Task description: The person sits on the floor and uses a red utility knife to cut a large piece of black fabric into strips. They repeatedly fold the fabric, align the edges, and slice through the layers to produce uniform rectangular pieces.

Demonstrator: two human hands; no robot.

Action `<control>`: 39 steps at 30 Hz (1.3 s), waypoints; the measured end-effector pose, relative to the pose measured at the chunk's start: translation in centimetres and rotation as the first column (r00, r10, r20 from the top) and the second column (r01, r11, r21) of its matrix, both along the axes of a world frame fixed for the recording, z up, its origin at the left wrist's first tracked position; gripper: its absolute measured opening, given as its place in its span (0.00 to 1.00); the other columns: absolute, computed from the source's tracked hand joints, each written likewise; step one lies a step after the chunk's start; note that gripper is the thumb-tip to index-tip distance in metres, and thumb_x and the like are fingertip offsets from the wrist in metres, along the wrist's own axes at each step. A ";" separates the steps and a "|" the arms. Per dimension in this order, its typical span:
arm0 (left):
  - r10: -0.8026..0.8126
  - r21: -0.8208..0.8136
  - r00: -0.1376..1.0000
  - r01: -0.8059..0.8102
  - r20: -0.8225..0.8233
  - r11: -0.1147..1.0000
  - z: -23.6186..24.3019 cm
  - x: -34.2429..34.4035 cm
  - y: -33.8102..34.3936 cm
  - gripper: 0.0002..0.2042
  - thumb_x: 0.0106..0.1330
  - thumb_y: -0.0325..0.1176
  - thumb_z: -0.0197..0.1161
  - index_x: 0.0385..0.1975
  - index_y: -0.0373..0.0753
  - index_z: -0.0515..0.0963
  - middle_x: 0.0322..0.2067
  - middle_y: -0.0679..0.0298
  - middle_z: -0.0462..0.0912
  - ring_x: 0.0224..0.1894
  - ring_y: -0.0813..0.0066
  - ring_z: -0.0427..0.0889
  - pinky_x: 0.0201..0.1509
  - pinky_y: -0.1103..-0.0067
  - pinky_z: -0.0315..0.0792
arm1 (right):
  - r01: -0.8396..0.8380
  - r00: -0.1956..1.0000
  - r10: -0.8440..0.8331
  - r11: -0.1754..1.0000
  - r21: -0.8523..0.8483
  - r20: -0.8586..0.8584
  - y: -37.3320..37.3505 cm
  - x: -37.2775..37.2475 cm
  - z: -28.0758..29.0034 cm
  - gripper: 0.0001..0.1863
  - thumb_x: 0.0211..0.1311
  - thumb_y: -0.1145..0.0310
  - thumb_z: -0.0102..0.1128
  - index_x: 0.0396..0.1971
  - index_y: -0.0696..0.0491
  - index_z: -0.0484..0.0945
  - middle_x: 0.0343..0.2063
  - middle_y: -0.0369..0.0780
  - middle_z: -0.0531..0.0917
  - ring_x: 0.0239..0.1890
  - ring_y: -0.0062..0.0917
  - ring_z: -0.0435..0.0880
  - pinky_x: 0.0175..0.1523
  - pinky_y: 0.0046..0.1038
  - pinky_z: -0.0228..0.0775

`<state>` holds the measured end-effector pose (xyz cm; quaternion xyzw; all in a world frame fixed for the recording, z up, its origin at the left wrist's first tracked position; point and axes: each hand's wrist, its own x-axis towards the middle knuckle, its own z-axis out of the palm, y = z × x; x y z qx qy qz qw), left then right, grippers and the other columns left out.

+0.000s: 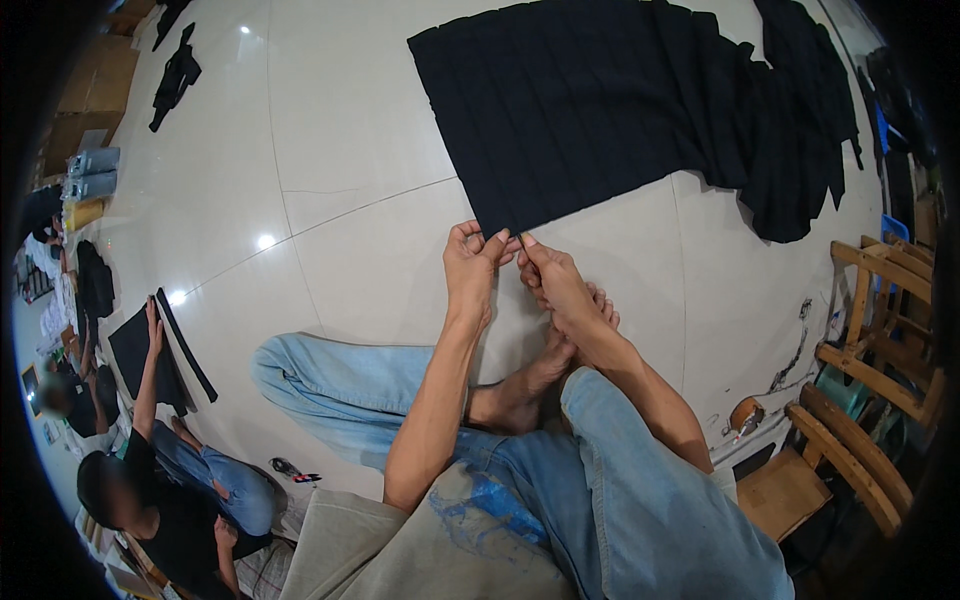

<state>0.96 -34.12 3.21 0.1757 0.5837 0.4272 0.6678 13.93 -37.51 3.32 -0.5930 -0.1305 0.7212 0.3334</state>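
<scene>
The left hand (470, 272) and right hand (560, 282), each grip pinched on the near corner of black cloth (570, 110) spread across the floor (370, 260), seem to be working its edge, next needing fine fingertip control.

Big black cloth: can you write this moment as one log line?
left hand: pinches near corner of large black cloth | right hand: fingertips at same edge, grip unclear | cloth: on pale tiled floor, right end bunched
</scene>
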 end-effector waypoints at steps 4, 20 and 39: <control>0.003 -0.001 1.000 -0.003 -0.010 1.000 -0.1 0.1 0.0 0.15 0.67 0.20 0.64 0.48 0.30 0.66 0.40 0.52 0.83 0.38 0.67 0.87 0.43 0.77 0.82 | 0.009 1.000 -0.009 1.000 -0.005 -0.004 0.0 -0.1 0.0 0.21 0.76 0.48 0.50 0.28 0.48 0.76 0.15 0.26 0.68 0.14 0.10 0.56 0.18 0.19 0.42; 0.024 0.020 1.000 -0.025 0.019 0.999 -0.6 -0.1 -0.4 0.16 0.67 0.21 0.65 0.49 0.30 0.65 0.40 0.51 0.84 0.39 0.65 0.87 0.46 0.76 0.82 | 0.048 0.999 -0.048 0.999 -0.005 -0.019 0.1 -0.5 -0.1 0.20 0.76 0.49 0.51 0.28 0.49 0.76 0.14 0.26 0.67 0.12 0.10 0.56 0.17 0.20 0.42; 0.244 -0.128 0.961 -0.228 0.130 0.965 0.6 2.6 -0.8 0.24 0.68 0.33 0.68 0.54 0.30 0.63 0.48 0.54 0.78 0.48 0.60 0.85 0.56 0.70 0.77 | 0.145 0.988 -0.147 0.988 -0.044 -0.050 -1.5 3.9 2.4 0.23 0.78 0.48 0.45 0.37 0.55 0.76 0.16 0.26 0.65 0.12 0.09 0.54 0.16 0.17 0.42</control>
